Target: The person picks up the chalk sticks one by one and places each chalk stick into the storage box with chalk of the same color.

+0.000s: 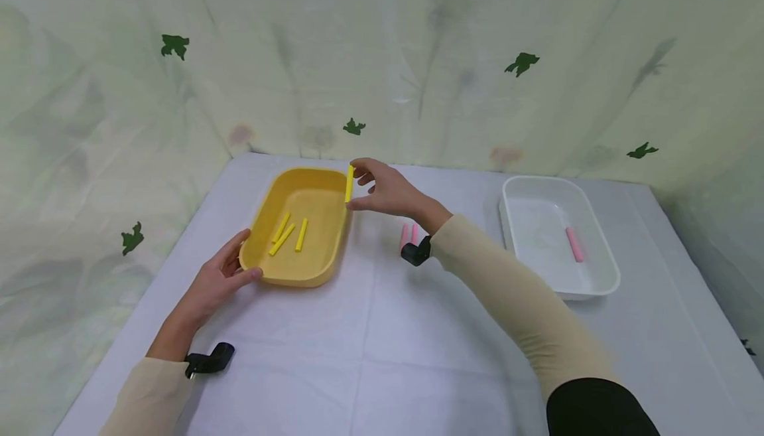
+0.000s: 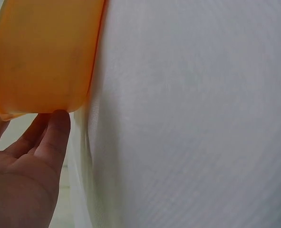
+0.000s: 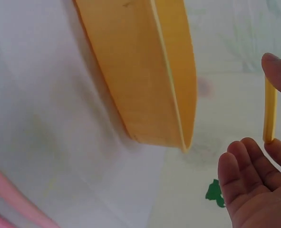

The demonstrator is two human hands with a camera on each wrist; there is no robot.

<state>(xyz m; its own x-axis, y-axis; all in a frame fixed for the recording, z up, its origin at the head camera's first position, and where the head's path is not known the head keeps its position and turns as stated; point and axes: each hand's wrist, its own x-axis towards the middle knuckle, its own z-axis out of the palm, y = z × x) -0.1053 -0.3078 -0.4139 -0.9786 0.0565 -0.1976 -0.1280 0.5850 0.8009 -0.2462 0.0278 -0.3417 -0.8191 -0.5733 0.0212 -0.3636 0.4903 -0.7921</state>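
Observation:
My right hand (image 1: 388,187) pinches a slim yellow stick (image 1: 349,184) by its two ends between thumb and a fingertip, over the right rim of a yellow plastic tub (image 1: 310,271). In the right wrist view the stick (image 3: 269,111) stands apart from the tub wall (image 3: 130,71), the other fingers loosely bent. Three more yellow sticks (image 1: 302,235) lie on the tub's floor. My left hand (image 1: 217,277) holds the tub's near left corner, thumb at the front rim and fingers along the left side. The left wrist view shows fingertips (image 2: 59,118) against the tub's outer wall (image 2: 45,61).
Two pink sticks (image 1: 414,231) lie on the white-covered table (image 1: 334,369), partly behind my right wrist. On the right stands a white tub (image 1: 609,283) with one pink stick (image 1: 574,244) inside. A patterned curtain (image 1: 382,58) hangs along the table's back edge.

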